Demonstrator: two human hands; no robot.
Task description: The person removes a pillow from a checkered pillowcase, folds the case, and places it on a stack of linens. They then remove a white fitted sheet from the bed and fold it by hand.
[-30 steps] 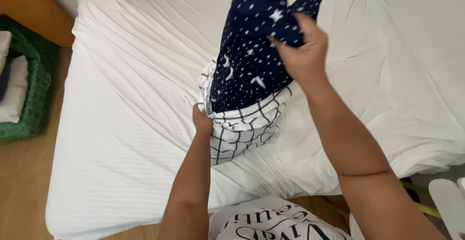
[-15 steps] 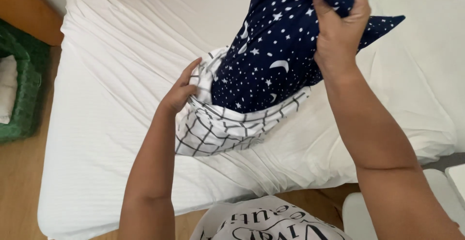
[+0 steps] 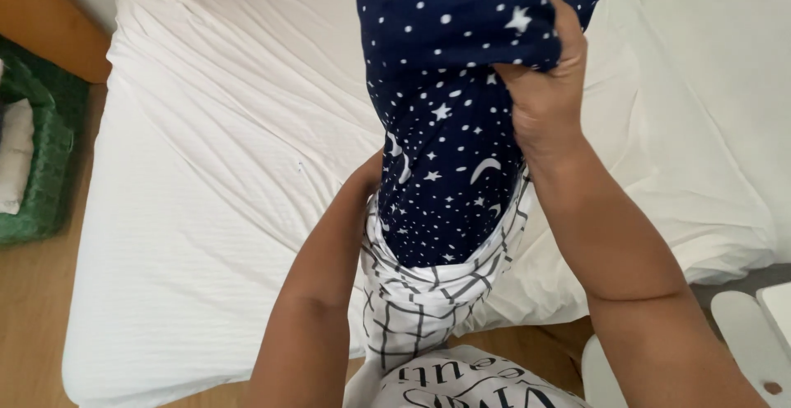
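Clutching a navy star-print pillow (image 3: 461, 128) at its far end, the right hand (image 3: 544, 99) lifts it above the white bed (image 3: 206, 210); the left hand (image 3: 371, 173) grips the checked pillowcase (image 3: 420, 301) bunched round its near end

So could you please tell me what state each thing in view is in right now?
Navy star-print pillow: held upright, lower end inside the case.
Grid-pattern pillowcase: bunched around the pillow's bottom.
Right hand: gripping the pillow's top.
Left hand: at the case's edge, mostly hidden.
White sheet: spread, wrinkled.

A bed (image 3: 206, 235) with a wrinkled white sheet (image 3: 247, 128) stands on a wooden floor (image 3: 33, 325). 1 green woven basket (image 3: 45, 169) sits on the floor beside it.
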